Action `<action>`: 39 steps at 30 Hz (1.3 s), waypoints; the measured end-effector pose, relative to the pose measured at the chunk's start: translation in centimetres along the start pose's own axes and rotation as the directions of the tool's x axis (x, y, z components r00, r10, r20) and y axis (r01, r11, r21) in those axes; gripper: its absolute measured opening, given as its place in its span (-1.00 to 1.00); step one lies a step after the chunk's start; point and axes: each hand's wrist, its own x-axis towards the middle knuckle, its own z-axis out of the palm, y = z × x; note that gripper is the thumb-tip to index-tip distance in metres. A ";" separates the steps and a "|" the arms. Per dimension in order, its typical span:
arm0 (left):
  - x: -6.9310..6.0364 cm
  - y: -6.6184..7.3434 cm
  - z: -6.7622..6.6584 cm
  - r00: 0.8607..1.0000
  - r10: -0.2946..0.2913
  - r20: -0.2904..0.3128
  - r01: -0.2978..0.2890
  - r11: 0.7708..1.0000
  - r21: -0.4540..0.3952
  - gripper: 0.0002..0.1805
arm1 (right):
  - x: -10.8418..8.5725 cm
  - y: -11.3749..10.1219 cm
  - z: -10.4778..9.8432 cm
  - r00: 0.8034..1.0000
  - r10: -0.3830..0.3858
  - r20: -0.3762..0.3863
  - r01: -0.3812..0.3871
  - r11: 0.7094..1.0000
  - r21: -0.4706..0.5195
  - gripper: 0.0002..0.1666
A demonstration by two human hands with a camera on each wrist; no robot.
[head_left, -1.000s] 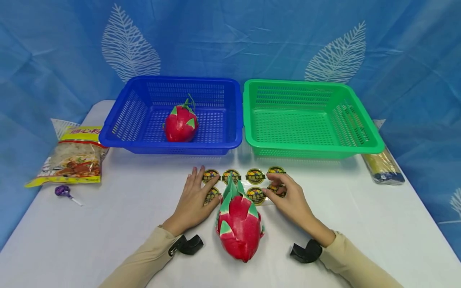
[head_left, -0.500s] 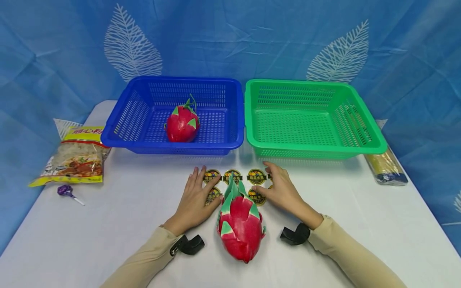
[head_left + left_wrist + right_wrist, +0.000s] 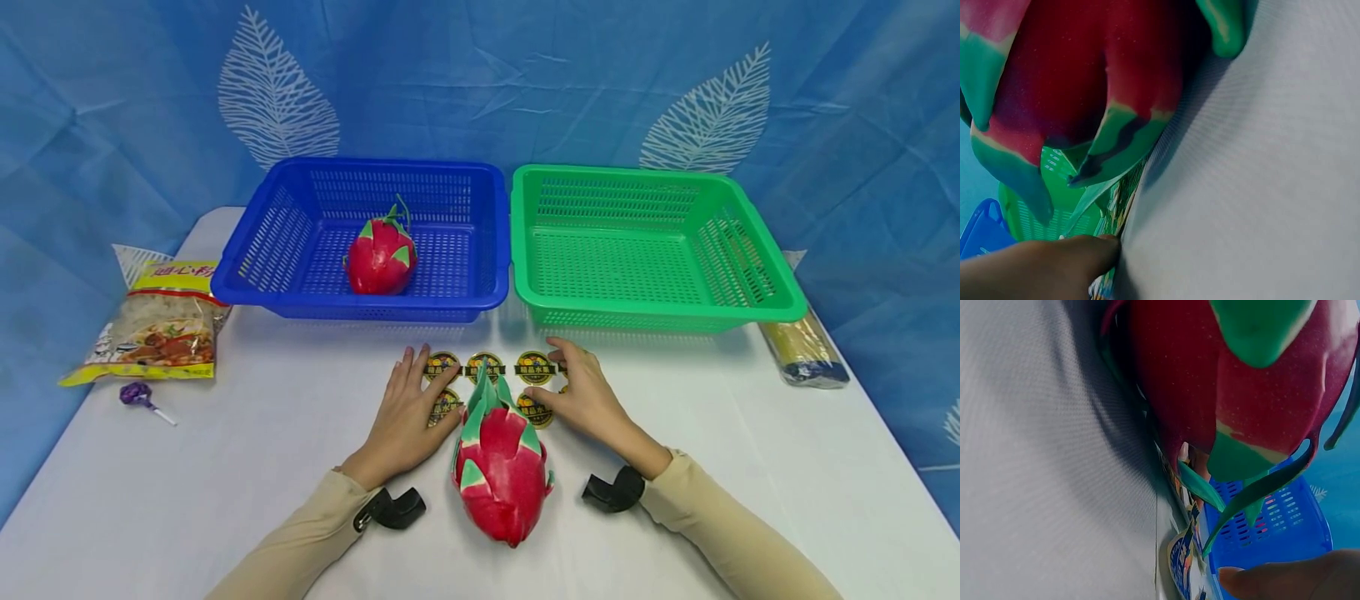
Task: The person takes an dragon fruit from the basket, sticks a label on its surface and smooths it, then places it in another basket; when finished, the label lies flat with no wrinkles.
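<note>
While seeing one dragon fruit (image 3: 380, 262) inside the far-left blue basket (image 3: 360, 302) beside the green basket (image 3: 660, 312), spreading left hand (image 3: 403, 419) and holding right hand (image 3: 588, 396) wide at round stickers (image 3: 535, 367) partly blocked by near-middle dragon fruit (image 3: 501, 475).

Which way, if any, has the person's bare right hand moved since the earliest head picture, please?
Yes: in the head view, the right hand has shifted left, judged against the green rectangular perforated plastic basket.
</note>
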 end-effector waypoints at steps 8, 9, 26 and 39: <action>0.0 -0.1 0.1 1.000 0.002 -0.005 -0.002 1.000 0.009 -0.38 | 0.1 0.0 -0.1 1.000 0.003 -0.004 -0.003 0.998 0.066 -0.13; 0.0 -0.1 0.1 1.000 0.003 -0.005 -0.003 1.000 0.009 -0.38 | 0.1 0.1 -0.1 1.000 -0.004 -0.010 0.005 0.997 0.077 -0.14; 0.0 0.0 0.1 1.000 0.010 -0.025 -0.010 1.000 0.006 -0.39 | 0.6 1.2 0.7 0.993 -0.058 -0.099 0.075 0.980 0.183 -0.46; 0.0 0.0 0.0 1.000 0.010 -0.024 -0.010 1.000 0.007 -0.39 | 1.2 1.8 0.8 0.966 -0.241 -0.093 0.252 0.957 0.143 -0.55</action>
